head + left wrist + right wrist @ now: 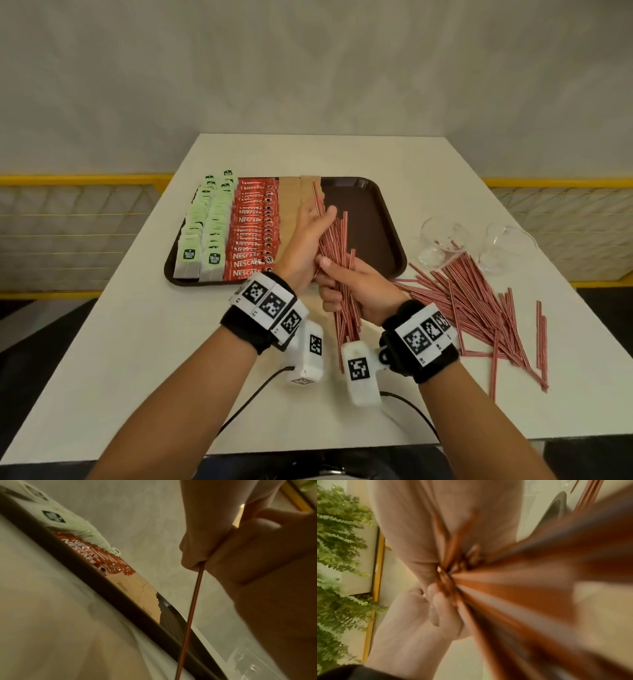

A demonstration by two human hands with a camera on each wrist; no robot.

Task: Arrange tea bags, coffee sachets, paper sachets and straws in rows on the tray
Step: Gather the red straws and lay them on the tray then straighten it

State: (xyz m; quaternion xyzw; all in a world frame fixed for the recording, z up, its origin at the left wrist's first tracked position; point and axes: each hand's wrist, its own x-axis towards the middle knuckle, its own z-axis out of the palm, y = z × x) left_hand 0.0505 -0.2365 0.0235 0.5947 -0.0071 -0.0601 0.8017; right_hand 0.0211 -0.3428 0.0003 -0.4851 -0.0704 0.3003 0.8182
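Observation:
A brown tray (pixel 373 226) holds rows of green tea bags (pixel 205 233), red coffee sachets (pixel 250 229) and brown paper sachets (pixel 291 205); its right part is bare. Above the tray's front edge both hands hold one bundle of red-and-white striped straws (pixel 337 240). My right hand (pixel 330 281) grips the bundle's lower half. My left hand (pixel 322 222) pinches straws higher up, thumb in front. In the left wrist view the fingers (pixel 197 547) pinch a straw (pixel 193 608) above the tray rim (pixel 120 601). The right wrist view shows blurred straws (pixel 505 588) fanning out from curled fingers (pixel 440 601).
A loose heap of straws (pixel 479 308) lies on the white table (pixel 137 342) to the right of the tray. Two clear glasses (pixel 442 243) (pixel 507 246) lie on their sides behind the heap. A yellow railing (pixel 85 180) runs past the table's sides.

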